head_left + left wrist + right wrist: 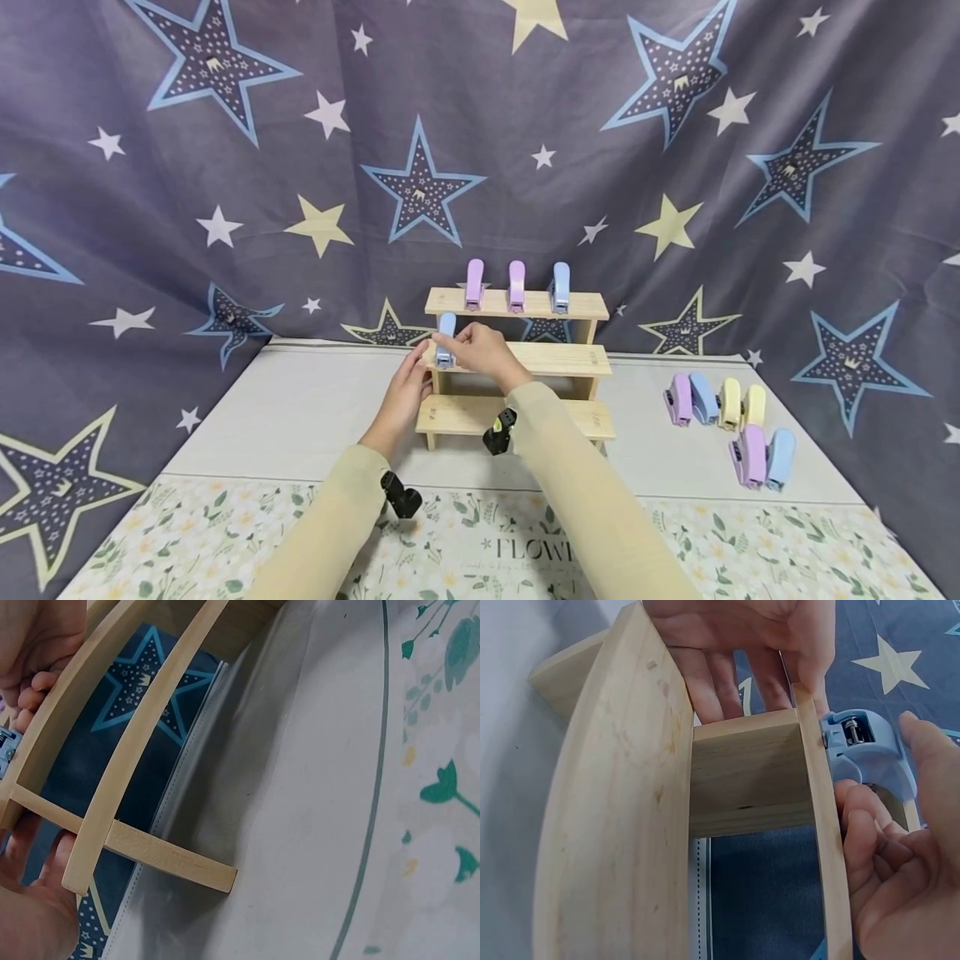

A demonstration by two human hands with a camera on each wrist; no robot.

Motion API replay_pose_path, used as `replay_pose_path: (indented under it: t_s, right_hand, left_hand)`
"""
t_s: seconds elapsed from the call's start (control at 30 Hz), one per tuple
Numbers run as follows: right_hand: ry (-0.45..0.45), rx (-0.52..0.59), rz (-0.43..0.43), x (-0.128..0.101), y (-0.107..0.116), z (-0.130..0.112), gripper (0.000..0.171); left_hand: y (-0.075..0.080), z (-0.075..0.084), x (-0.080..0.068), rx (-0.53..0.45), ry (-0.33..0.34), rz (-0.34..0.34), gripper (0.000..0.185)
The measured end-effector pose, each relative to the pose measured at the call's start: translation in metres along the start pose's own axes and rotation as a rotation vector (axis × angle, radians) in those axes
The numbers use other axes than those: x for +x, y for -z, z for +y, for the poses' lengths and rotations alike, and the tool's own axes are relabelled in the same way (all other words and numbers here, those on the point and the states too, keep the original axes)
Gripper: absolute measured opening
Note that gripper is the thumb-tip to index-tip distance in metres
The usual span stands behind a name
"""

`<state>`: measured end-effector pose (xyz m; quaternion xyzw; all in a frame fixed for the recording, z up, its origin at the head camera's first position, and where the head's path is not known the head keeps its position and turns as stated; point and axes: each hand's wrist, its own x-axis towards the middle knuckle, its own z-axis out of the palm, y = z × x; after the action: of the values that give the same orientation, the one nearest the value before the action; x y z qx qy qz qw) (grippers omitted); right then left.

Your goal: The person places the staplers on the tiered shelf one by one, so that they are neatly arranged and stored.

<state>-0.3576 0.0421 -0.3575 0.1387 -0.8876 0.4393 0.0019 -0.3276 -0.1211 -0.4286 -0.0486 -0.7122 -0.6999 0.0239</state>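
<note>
The stepped rack (517, 358) is showing pale, unvarnished wood with visible grain. The blue clip (866, 750) is looking like smooth matt plastic with a small metal spring, and the starred backdrop (225, 167) is hanging as soft, creased cloth.

Three-step rack (517, 358) stands mid-table, w/ backdrop (225, 167) directly behind. Top step: 3 clips (516, 286) upright in a row. Middle step, left end: 1 clip (446, 340), right hand (483, 352) on it from the right; left hand (408, 392) against rack's left side, just below. Loose clip group (723, 425) on table (300, 408), right of rack, well apart. Patterned mat (487, 542) in front, nearest the person.
</note>
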Motion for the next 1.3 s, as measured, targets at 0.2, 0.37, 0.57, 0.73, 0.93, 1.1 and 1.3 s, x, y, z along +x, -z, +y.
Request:
replay_pose_path:
  t_s: [0.2, 0.37, 0.57, 0.73, 0.93, 1.1, 1.3]
  right_hand:
    - [-0.007, 0.016, 0.008, -0.001, -0.002, 0.002, 0.051]
    - [0.011, 0.020, 0.032, -0.003, -0.002, 0.004, 0.050]
    - [0.016, 0.027, 0.048, -0.006, -0.001, 0.006, 0.049]
    - [0.017, 0.042, 0.040, -0.008, 0.000, 0.007, 0.048]
    - [0.039, 0.118, 0.014, -0.013, 0.008, 0.008, 0.044]
    - [0.047, 0.178, -0.010, -0.020, 0.021, 0.016, 0.037]
    - [0.061, 0.067, -0.041, -0.033, 0.041, 0.025, 0.034]
  left_hand:
    - [0.001, 0.001, -0.002, -0.011, 0.000, -0.002, 0.048]
    - [0.000, 0.000, -0.001, -0.011, -0.015, -0.006, 0.049]
    - [-0.001, 0.000, 0.001, -0.015, -0.017, -0.010, 0.049]
    - [0.000, 0.000, 0.000, -0.013, -0.018, -0.004, 0.048]
    - [0.000, 0.000, 0.000, -0.024, -0.028, 0.002, 0.048]
    - [-0.001, 0.001, -0.001, -0.021, -0.021, 0.011, 0.048]
    - [-0.004, 0.001, -0.002, -0.012, -0.004, 0.021, 0.048]
